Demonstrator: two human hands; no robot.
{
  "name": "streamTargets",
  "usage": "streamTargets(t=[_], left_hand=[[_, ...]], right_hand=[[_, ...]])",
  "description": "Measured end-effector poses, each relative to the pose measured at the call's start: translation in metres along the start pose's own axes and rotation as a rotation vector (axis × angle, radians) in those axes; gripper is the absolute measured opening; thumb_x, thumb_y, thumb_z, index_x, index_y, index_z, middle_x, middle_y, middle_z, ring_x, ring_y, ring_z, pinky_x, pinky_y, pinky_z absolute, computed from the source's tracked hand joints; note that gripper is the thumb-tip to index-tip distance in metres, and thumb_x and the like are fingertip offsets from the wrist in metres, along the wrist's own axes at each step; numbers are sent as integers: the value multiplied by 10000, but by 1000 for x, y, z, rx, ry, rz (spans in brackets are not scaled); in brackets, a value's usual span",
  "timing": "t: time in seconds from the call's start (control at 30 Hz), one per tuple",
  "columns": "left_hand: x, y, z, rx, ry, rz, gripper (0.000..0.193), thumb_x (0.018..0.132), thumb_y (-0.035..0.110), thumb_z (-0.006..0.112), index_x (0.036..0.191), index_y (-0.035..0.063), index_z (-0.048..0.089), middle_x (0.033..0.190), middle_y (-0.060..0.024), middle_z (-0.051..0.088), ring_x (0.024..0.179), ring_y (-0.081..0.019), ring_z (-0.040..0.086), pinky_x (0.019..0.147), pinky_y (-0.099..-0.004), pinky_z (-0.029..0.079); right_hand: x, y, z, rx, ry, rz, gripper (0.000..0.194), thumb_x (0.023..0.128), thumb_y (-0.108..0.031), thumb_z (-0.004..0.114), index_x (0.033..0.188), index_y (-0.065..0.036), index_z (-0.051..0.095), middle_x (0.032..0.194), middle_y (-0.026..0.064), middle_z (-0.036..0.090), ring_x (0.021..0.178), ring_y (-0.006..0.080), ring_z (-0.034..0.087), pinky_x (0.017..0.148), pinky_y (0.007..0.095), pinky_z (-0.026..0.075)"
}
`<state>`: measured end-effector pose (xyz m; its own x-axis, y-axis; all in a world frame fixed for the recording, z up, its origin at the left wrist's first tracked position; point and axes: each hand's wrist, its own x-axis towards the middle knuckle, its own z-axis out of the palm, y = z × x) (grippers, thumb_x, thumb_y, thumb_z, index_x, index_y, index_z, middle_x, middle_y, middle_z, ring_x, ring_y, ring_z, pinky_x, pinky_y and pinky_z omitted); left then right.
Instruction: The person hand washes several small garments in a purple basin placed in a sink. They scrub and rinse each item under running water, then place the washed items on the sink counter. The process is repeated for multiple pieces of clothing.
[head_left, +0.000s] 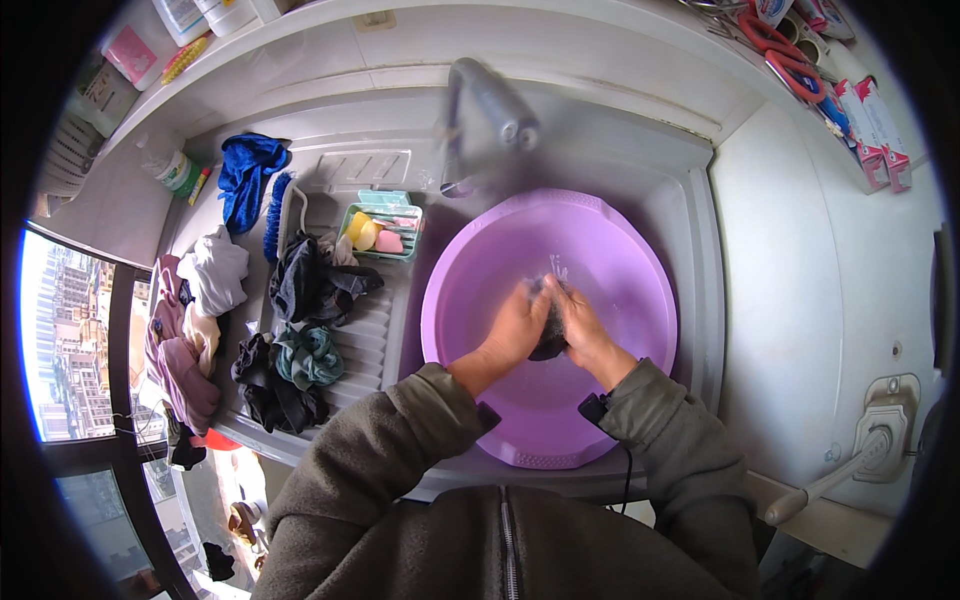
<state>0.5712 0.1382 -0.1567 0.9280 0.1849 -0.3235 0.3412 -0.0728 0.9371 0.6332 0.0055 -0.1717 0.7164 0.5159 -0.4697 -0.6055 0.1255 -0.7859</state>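
Observation:
A dark wet cloth (553, 334), perhaps a sock, is squeezed between my left hand (514, 322) and my right hand (583, 324). Light suds show on its surface, and its lower end hangs out below my palms. Both hands are over the middle of a purple plastic basin (450, 247), which stands in a grey sink (701, 262). Whether there is water in the basin is hard to tell. Beyond my fingers, the grey faucet (487, 97) arches over the basin's far rim.
On the left washboard (367, 352) lie dark garments (296, 277), a teal scrunchie (309, 356) and a soap box (409, 244). A blue-bristled brush (277, 217), blue cloth (249, 180) and piled clothes (214, 270) sit farther left. A plugged-in cord (832, 476) juts from the right wall.

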Motion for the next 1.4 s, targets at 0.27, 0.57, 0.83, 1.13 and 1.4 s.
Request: streamTargets(t=[0.27,0.57,0.83,1.13,1.4], left_hand=[[-10,20,-14,516,-97,195,265,1006,235,575,1096,-12,607,1059,-252,692,1017,-464,660,883,-502,537],[2,-5,-50,1041,78,89,195,915,171,594,1016,12,647,1026,-217,695,1007,-423,694,895,-505,556],[-6,16,-62,1201,-259,-56,179,926,184,593,965,59,715,936,-197,757,907,-392,752,787,-492,601],[-62,20,-69,1247,-304,103,223,959,281,621,967,63,670,913,-142,731,819,-325,756,671,-448,600],[-93,14,-66,1154,-332,169,248,947,305,634,987,60,648,917,-137,725,797,-322,748,647,-462,594]], right_hand=[[7,6,-9,-212,36,59,324,1071,-313,567,1130,-18,689,996,41,685,909,134,644,789,323,535],[15,-27,-113,-1621,38,-150,437,895,-285,774,1271,-103,642,1307,104,617,1188,324,596,936,495,505],[40,27,-82,-1736,57,184,644,860,-315,814,1426,-157,549,1501,121,471,1364,427,488,1057,631,450],[57,58,-52,-1866,-97,-9,222,941,-236,630,1079,-90,724,1027,160,760,1027,389,709,919,540,520],[75,68,-25,-1965,-97,-144,482,886,-282,742,1302,-94,586,1212,185,680,1129,399,659,943,539,509]])
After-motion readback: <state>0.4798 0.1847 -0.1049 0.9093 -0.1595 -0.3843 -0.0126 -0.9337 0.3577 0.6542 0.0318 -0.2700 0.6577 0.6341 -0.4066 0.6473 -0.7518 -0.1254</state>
